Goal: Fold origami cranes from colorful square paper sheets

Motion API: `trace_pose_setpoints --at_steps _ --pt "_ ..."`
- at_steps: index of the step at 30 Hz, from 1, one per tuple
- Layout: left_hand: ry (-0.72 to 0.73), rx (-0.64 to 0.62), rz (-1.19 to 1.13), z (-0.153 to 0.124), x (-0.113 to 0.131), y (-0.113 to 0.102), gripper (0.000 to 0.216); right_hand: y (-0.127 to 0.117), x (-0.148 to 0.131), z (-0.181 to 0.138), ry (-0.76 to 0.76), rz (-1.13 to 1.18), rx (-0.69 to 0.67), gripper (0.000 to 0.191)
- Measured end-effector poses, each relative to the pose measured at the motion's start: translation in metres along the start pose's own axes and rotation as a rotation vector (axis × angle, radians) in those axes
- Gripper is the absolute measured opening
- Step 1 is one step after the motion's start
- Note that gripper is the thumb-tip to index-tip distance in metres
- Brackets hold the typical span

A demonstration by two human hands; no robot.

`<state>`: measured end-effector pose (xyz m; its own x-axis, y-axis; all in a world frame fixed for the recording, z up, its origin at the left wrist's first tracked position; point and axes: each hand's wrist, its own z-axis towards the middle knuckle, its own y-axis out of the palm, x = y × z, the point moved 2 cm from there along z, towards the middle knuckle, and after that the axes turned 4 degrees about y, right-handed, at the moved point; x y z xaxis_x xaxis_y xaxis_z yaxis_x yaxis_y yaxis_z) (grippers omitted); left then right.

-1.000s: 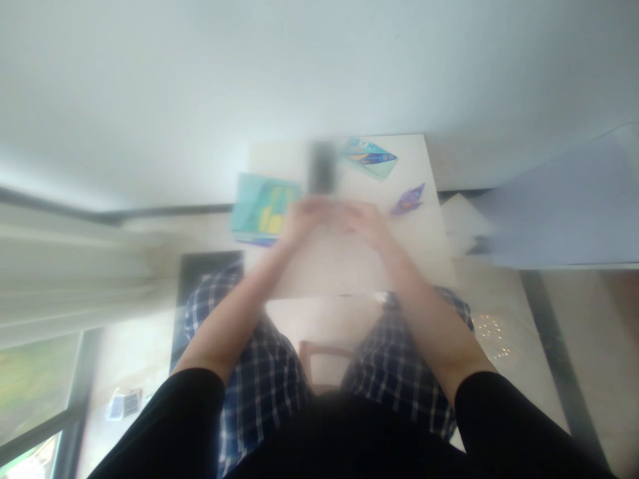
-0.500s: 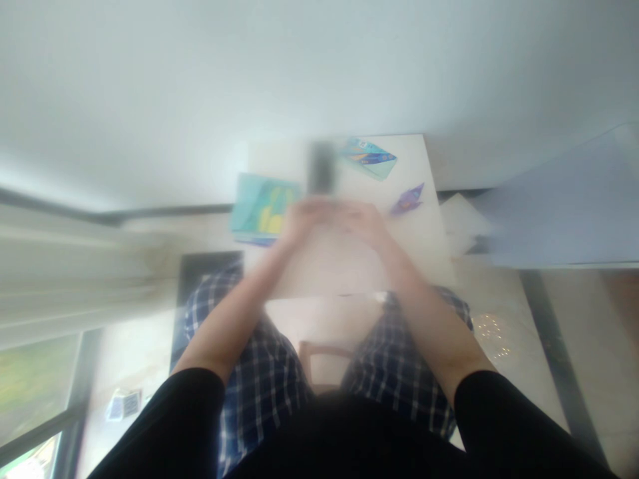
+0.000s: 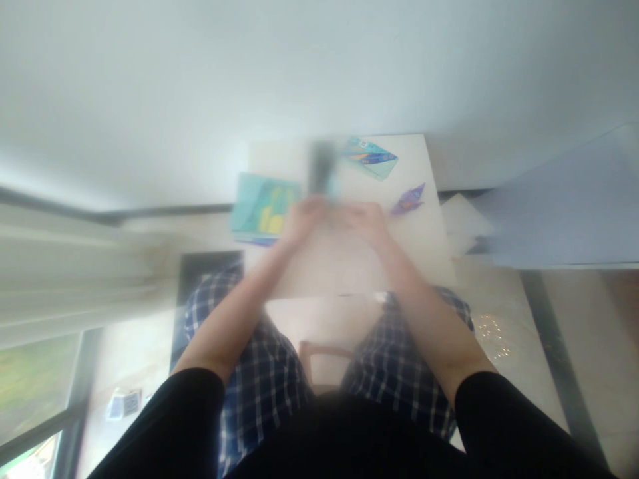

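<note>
My left hand (image 3: 306, 216) and my right hand (image 3: 368, 221) are raised close together over a small white table (image 3: 344, 266). Their fingers are curled inward towards each other, but the middle of the view is heavily blurred. A faint bluish patch shows just above the gap between them; what they hold cannot be made out. Left of my left hand lies a teal booklet or paper stack with a yellow pattern (image 3: 269, 206). Beyond my right hand are a folded blue paper shape (image 3: 374, 158) and a smaller purple folded paper piece (image 3: 410, 199).
A dark upright blur (image 3: 321, 166) stands behind my hands. The table meets a pale wall (image 3: 319, 66). My knees in checked trousers (image 3: 269, 372) are under its near edge, with a stool (image 3: 329, 359) between them. Curtains (image 3: 74, 279) hang at the left.
My hands have moved slightly apart at the fingers, and a faint bluish patch now shows above the gap. The papers on the table have stayed in place.
</note>
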<state>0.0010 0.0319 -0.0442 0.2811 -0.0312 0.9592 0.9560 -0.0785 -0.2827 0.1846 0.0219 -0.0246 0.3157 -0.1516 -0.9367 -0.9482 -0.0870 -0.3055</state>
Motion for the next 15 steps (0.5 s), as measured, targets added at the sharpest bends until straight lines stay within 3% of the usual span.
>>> trace_pose_setpoints --at_steps 3,8,15 --pt "0.005 -0.025 -0.053 -0.0002 -0.0004 0.0008 0.028 -0.0001 0.0003 0.0004 -0.010 0.012 -0.013 0.023" --pt "-0.014 -0.020 -0.105 -0.0020 -0.0019 -0.0017 0.028 0.0018 -0.0001 0.0012 -0.036 0.099 -0.014 0.040" --pt "-0.029 0.012 -0.052 -0.0020 0.0010 -0.0034 0.026 0.0047 -0.0010 0.0019 0.004 0.086 -0.079 0.032"
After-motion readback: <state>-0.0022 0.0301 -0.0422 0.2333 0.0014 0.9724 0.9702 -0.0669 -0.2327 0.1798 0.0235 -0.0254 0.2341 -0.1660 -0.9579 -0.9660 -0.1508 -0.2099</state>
